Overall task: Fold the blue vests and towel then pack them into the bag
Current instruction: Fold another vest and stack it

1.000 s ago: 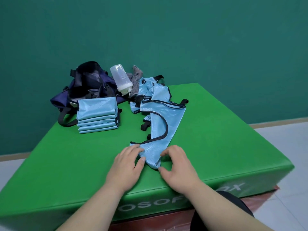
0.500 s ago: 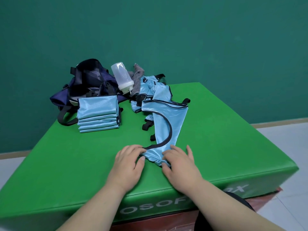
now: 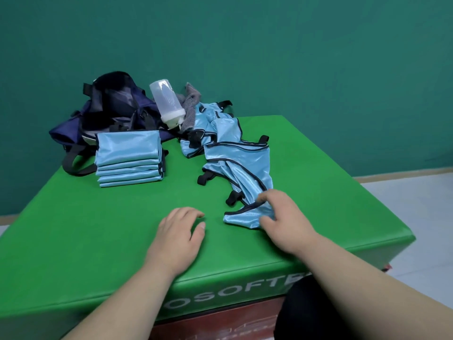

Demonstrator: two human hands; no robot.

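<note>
— Green desk (image 3: 73, 241), teal wall (image 3: 294, 57). Where's the vest?
— Loose vest (image 3: 240, 168) lies right of centre. Right hand (image 3: 286, 222) pinches its near end. Left hand (image 3: 176, 236) rests relaxed on the desk. Folded stack (image 3: 128, 158) and bag (image 3: 115, 111) sit upper left.

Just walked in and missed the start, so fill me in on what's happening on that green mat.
A person is partway through folding vests on a green mat. The right hand grips the near end of an unfolded blue vest. The left hand lies open on the mat beside it, off the fabric. A stack of folded vests sits in front of the open dark bag, not yet packed. More crumpled vests, the grey towel and a plastic bottle lie by the bag.
</note>
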